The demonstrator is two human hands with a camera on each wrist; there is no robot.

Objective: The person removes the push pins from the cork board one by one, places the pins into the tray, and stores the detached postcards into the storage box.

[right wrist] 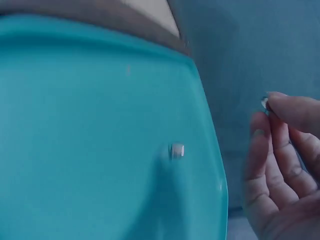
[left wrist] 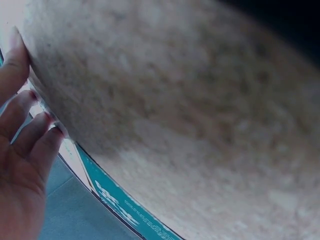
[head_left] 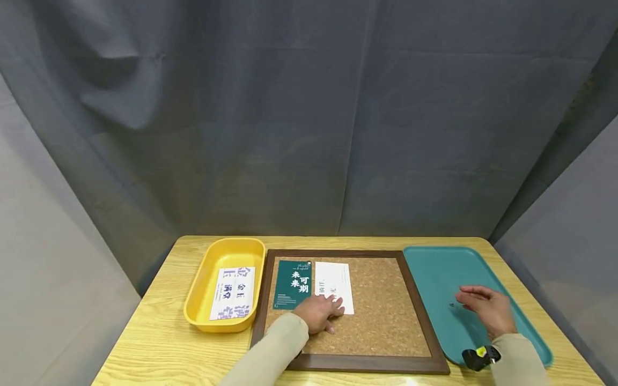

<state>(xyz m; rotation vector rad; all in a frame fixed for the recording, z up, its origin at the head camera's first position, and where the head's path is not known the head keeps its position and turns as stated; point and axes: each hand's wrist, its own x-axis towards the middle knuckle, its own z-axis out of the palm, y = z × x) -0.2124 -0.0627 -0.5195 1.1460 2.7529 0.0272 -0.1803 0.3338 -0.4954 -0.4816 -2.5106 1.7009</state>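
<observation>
Above the tray (head_left: 434, 268), the right hand (head_left: 485, 308) pinches a tiny object (right wrist: 265, 102).

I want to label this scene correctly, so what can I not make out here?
Head view: white card, lower left corner hidden by left hand.
Head view: green card, bottom print too small.
Left wrist view: cork, grain blurred.
Right wrist view: held piece, partly covered by right hand.

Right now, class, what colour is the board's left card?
The left card is dark teal with white writing, clearest in the head view.
</observation>
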